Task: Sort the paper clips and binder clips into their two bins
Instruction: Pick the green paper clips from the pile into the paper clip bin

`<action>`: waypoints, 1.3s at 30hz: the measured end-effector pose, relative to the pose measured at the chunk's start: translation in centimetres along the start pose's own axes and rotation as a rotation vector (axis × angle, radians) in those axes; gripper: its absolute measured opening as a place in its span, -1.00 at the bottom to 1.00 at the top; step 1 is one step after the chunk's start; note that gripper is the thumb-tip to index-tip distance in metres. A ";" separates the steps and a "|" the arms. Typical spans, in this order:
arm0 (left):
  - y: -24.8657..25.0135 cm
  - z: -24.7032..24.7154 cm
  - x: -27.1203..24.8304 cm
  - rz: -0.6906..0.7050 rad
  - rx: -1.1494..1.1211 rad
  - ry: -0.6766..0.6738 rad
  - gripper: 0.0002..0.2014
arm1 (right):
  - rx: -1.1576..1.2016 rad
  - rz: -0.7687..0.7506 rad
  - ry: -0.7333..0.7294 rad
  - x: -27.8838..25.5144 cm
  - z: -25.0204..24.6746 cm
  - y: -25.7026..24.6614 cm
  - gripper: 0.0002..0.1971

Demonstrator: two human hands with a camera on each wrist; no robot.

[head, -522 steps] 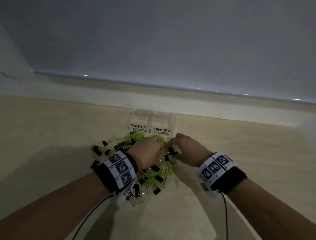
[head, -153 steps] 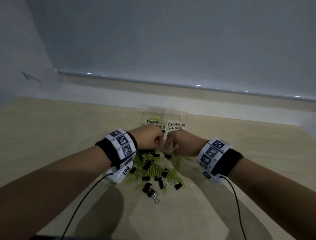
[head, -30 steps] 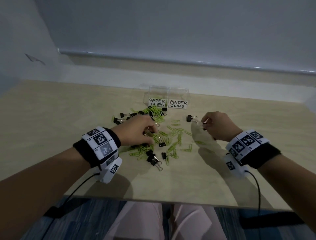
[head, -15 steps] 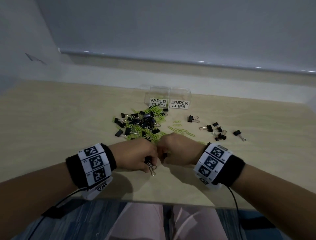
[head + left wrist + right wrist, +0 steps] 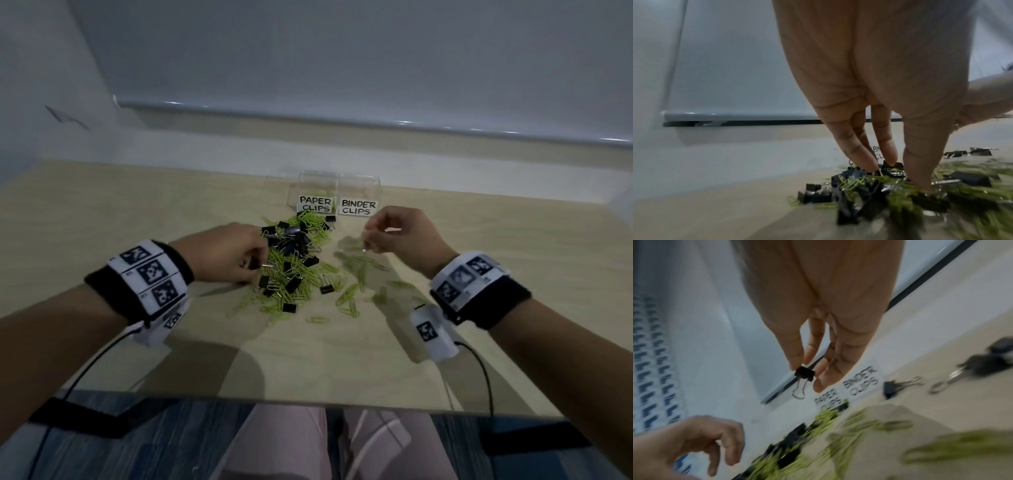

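A mixed pile of green paper clips and black binder clips lies in the middle of the table. Behind it stand two clear bins, one labelled PAPER CLIPS and one labelled BINDER CLIPS. My right hand hovers in front of the binder bin. In the right wrist view it pinches a small black binder clip whose wire handles hang down. My left hand reaches into the pile's left side. Its fingertips and thumb touch clips there, spread apart.
Loose paper clips are scattered right of the pile, under my right hand. A few binder clips lie further right. The table's front edge is close to me, with my legs below it. A wall ledge runs behind the bins.
Both hands were together near the table's front. The left has moved forward into the pile, and the right has risen toward the binder bin holding a binder clip.
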State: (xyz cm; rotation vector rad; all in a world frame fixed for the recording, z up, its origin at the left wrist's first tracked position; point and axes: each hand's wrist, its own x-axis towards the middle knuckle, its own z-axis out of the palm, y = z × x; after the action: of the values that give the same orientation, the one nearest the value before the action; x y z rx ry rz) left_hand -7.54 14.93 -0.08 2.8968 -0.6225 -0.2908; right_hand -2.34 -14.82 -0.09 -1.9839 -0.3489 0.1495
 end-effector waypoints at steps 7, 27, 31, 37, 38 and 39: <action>6.7 2.1 5.0 0.100 -0.075 -0.012 -0.76 | -0.666 0.209 0.005 0.1 -6.7 3.1 -0.90; 7.4 1.3 9.0 -0.006 -0.096 -0.053 -0.67 | -0.820 0.046 -0.396 -0.2 1.7 0.3 -0.80; 8.1 1.6 10.5 -0.043 -0.002 -0.121 -0.85 | -0.831 0.015 -0.253 2.4 1.2 -0.5 -0.69; 8.8 2.4 8.7 -0.007 0.028 -0.182 -0.46 | -0.875 -0.017 -0.471 1.9 1.0 0.7 -0.70; 9.1 2.7 8.2 -0.007 0.029 -0.193 -0.39 | -0.879 -0.052 -0.499 1.4 0.9 0.9 -0.66; 9.5 3.0 7.8 -0.010 0.034 -0.194 -0.32 | -0.872 -0.079 -0.527 0.8 0.8 1.1 -0.58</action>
State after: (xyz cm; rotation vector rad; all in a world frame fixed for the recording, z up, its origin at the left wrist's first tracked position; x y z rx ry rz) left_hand -4.92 2.73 -2.30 2.9269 -0.6477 -0.5735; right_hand -1.60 -14.30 -1.36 -2.7665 -0.9538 0.5474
